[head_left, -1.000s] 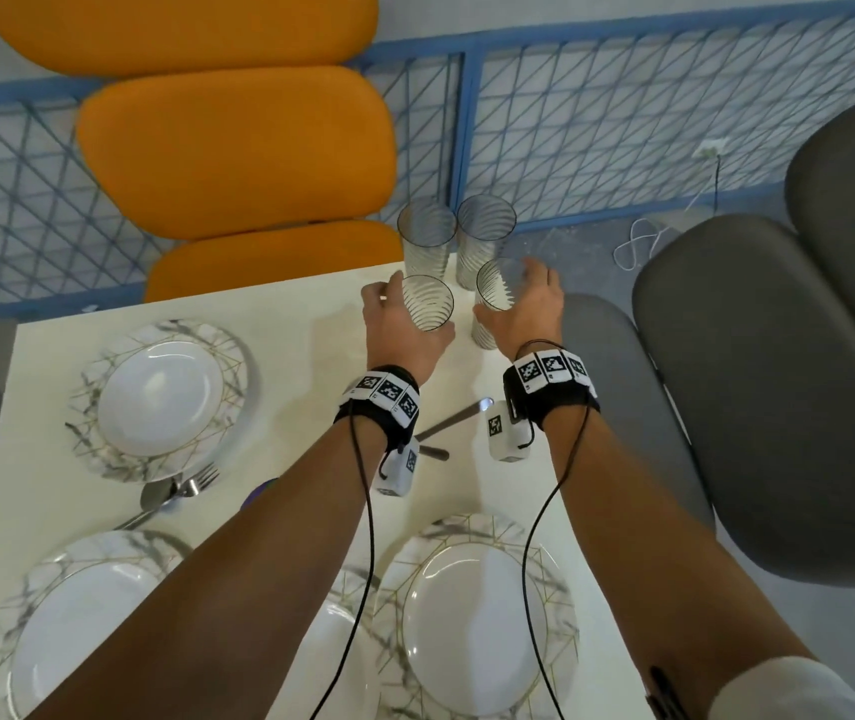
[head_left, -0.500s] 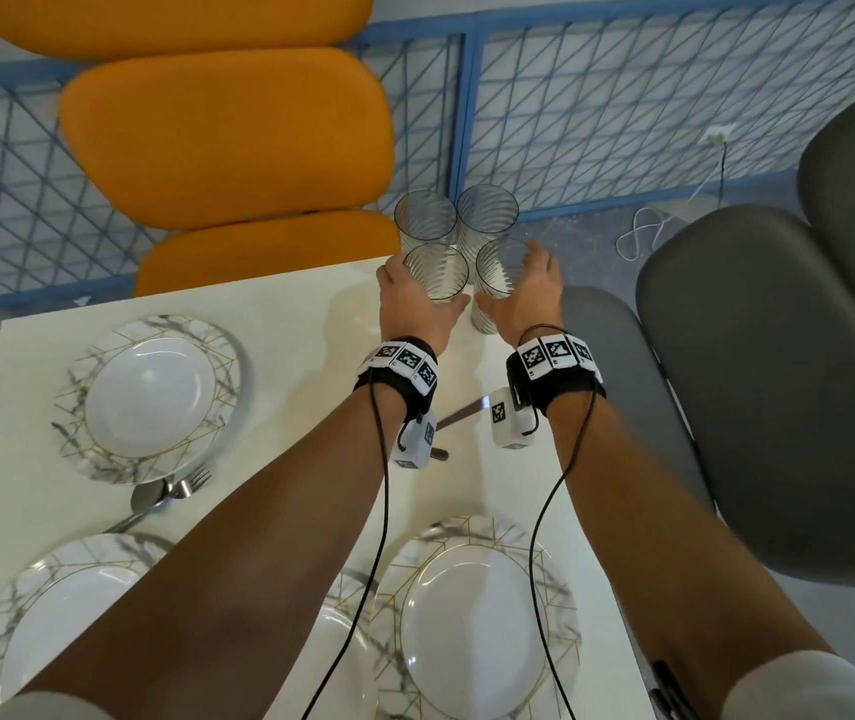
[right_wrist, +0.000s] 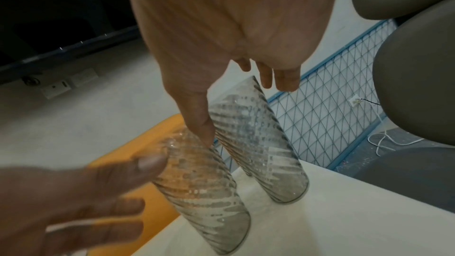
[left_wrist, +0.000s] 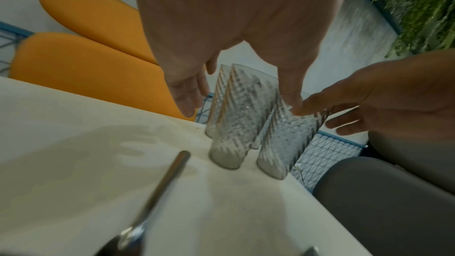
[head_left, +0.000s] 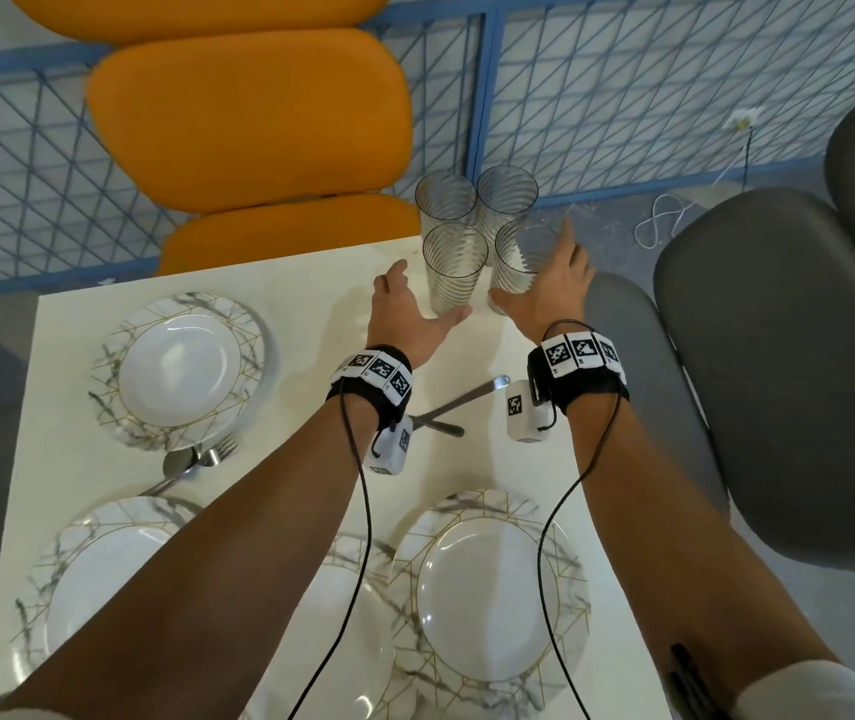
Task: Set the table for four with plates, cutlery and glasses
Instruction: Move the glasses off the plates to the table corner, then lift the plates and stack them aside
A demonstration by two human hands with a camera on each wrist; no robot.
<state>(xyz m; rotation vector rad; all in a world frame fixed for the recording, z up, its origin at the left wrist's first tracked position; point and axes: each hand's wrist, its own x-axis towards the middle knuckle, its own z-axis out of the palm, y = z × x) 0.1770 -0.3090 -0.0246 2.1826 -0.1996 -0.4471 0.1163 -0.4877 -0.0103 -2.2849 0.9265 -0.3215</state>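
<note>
A white square table [head_left: 311, 304] stands against a blue metal mesh fence [head_left: 623, 111]. Beyond its far edge sits an orange chair [head_left: 249, 111] with a backrest of rounded cushion pads, on its right side a grey padded chair [head_left: 789, 366]. The floor [head_left: 623, 236] is grey, with a white cable [head_left: 664, 220] coiled on it by the fence. Green foliage [left_wrist: 423, 7] hangs further off; light is soft and even

Bare forearms, black wristbands [head_left: 373, 379] with checkered marker tiles, white wrist cameras [head_left: 524, 412], black cables, white sleeves.
</note>
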